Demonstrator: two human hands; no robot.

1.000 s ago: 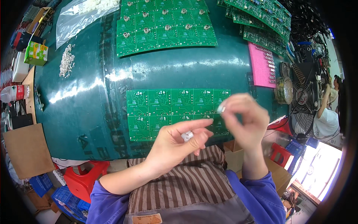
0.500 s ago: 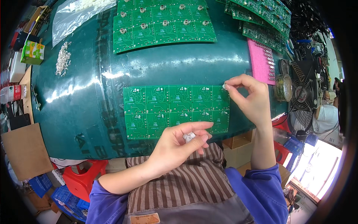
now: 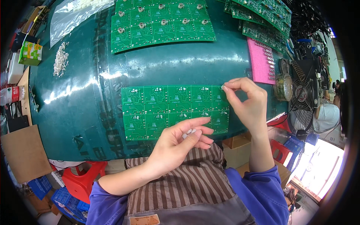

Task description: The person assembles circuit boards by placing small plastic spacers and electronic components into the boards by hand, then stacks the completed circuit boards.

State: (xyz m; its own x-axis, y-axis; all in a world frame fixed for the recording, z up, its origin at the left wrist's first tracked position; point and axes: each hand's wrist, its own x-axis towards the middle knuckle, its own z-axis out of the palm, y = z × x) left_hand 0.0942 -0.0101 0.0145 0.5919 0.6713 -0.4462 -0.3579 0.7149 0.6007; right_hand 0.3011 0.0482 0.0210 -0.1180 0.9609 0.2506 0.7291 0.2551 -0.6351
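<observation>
A green circuit board panel point(image 3: 155, 123), marked off into several repeated sections, lies flat on the table in front of me. Between thumb and forefinger, my right hand point(image 3: 247, 101) pinches a small white connector point(image 3: 224, 87) over the panel's far right corner. Whether that part touches the board I cannot tell. Over the panel's near edge, my left hand point(image 3: 178, 140) is partly curled, palm turned inward. It cups several small white connectors point(image 3: 188, 133) beneath its thumb, and its other fingers stretch toward the right.
Beyond the panel lies a larger green board point(image 3: 163, 32) with round metal parts. Loose silvery pins point(image 3: 61, 60) and a plastic bag point(image 3: 77, 17) are at left. Stacked boards point(image 3: 262, 18), pink foam point(image 3: 260, 62) and a tape roll point(image 3: 284, 87) stand at right.
My left thumb has closed further over the white connectors in that hand. The right hand keeps its pinch at the panel's corner. The whole view has shifted slightly.
</observation>
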